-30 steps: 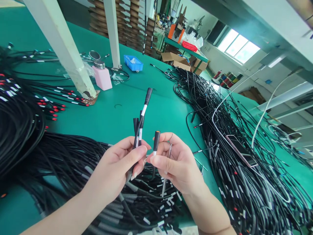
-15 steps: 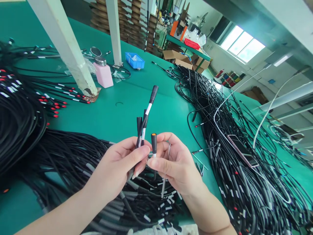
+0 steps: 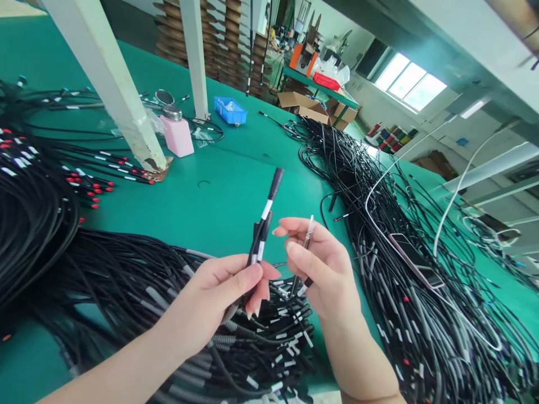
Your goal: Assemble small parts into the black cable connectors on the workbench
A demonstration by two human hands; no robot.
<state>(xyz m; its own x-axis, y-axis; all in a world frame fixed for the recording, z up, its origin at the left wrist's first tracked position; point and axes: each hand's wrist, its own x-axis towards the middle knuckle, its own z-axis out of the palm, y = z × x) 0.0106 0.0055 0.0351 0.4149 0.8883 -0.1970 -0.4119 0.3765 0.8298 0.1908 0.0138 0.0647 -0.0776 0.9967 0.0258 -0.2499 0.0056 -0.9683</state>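
My left hand point(image 3: 223, 292) is closed around a small bunch of black cable ends point(image 3: 275, 185) with white label sleeves. The tallest one leans up to the right above the others. To its right, my right hand point(image 3: 332, 275) is closed on a slim silvery metal tool point(image 3: 309, 234) with a pale tip; its exact kind is unclear. A black end with a white sleeve point(image 3: 304, 287) shows just under my right fingers, and I cannot tell whether they grip it. Below both hands spreads a thick bundle of labelled black cables point(image 3: 160, 275).
A large pile of black cables point(image 3: 362, 224) runs along the right with a phone point(image 3: 416, 261) on it. Coiled cables with red tips point(image 3: 33, 213) lie at left. Beyond are a white post point(image 3: 105, 84), a pink bottle point(image 3: 177, 136) and a blue tray point(image 3: 230, 110) on the green table.
My right hand has moved right, away from the left. The orange-ended connector that stood between my hands no longer shows there. The cable ends in my left hand have shifted right and lower.
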